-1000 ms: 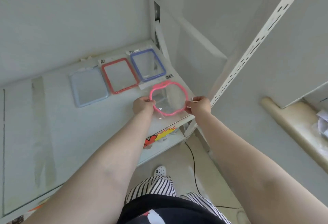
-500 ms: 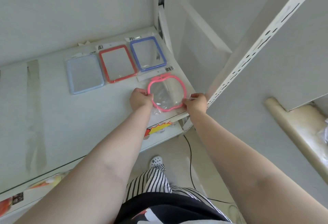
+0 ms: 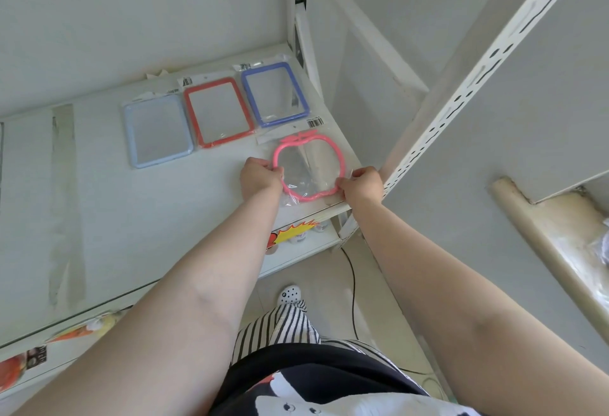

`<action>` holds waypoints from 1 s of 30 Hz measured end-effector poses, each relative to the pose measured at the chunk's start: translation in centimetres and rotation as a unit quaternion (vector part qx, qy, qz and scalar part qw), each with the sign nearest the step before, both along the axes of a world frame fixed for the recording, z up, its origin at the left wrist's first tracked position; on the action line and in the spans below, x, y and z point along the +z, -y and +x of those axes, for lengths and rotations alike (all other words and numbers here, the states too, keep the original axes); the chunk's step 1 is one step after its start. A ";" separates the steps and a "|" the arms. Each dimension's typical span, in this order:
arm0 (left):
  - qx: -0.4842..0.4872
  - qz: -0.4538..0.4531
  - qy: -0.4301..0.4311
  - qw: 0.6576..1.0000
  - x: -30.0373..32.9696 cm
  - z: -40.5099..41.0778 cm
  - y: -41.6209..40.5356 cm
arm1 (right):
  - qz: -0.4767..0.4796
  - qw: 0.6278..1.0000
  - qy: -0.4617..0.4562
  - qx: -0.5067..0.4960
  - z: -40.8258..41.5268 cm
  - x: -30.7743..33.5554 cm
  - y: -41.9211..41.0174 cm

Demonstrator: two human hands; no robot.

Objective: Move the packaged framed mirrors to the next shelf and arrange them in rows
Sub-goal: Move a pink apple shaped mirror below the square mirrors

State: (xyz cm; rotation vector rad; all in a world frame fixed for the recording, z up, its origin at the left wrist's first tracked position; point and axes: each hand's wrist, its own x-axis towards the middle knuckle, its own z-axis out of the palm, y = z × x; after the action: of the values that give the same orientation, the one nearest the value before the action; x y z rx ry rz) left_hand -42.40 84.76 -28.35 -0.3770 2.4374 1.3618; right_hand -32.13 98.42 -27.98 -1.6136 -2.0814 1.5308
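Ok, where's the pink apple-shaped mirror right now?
In the head view, the pink mirror lies at the shelf's front right corner, just in front of the blue mirror, gripped by the left hand and right hand.

Bare arms, striped trousers [image 3: 280,326], dark printed top [image 3: 316,379], white clog [image 3: 290,293].
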 end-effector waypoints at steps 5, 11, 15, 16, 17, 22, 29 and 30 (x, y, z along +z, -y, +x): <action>-0.006 -0.013 0.004 1.000 0.3 0.2 0.2 | 0.028 0.998 0.038 0.035 0.7 0.8 0.4; -0.009 -0.069 -0.018 0.997 1.8 2.4 1.2 | 0.090 0.990 0.066 0.086 3.0 3.2 1.6; -0.028 -0.082 -0.048 0.995 3.0 5.1 3.2 | 0.151 0.977 0.021 0.151 4.4 4.7 3.6; -0.036 -0.082 -0.061 0.994 3.3 5.8 4.0 | 0.162 0.971 0.006 0.174 4.6 5.1 4.3; -0.047 -0.081 -0.071 0.993 3.6 6.5 4.9 | 0.168 0.965 -0.007 0.199 4.8 5.5 5.0; -0.132 -0.105 -0.081 0.982 5.7 9.3 11.1 | 0.192 0.918 -0.013 0.347 5.1 7.0 10.2; -0.176 -0.210 -0.110 0.955 7.5 11.9 21.1 | 0.285 0.808 0.011 0.516 4.8 7.3 19.2; -0.174 -0.218 -0.112 0.954 7.6 12.1 22.5 | 0.296 0.795 0.013 0.530 4.7 7.4 20.5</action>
State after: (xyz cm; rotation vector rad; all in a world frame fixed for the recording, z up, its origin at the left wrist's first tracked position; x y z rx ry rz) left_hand -30.27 62.28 -20.75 0.1210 2.8159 0.7492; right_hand -27.47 77.88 -20.55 -0.1690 -3.2205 0.7143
